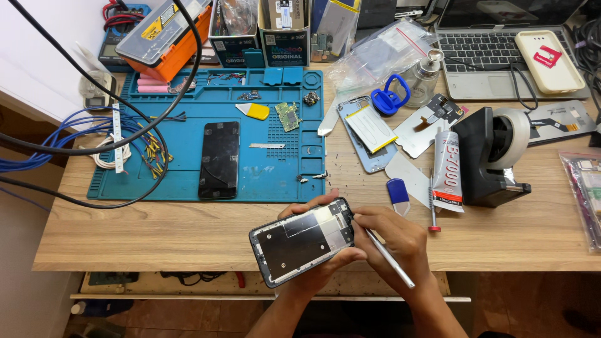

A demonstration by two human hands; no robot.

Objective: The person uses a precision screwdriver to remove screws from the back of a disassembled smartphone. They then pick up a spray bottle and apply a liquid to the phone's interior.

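Black phone frame (pixel 302 241) sits in left hand (pixel 319 263) grip; right hand (pixel 395 241) pinches metal tool (pixel 389 258).

Premises present as a phone repair workshop. At centre left of the frame a blue repair mat (pixel 188 181) on a wooden workbench (pixel 188 231) holds a dark phone (pixel 219 159) and a small circuit board (pixel 288 116). A glue tube (pixel 447 169), tape dispenser (pixel 494 156), suction cup (pixel 389 99) and parts boxes (pixel 285 31) occupy the upper right.
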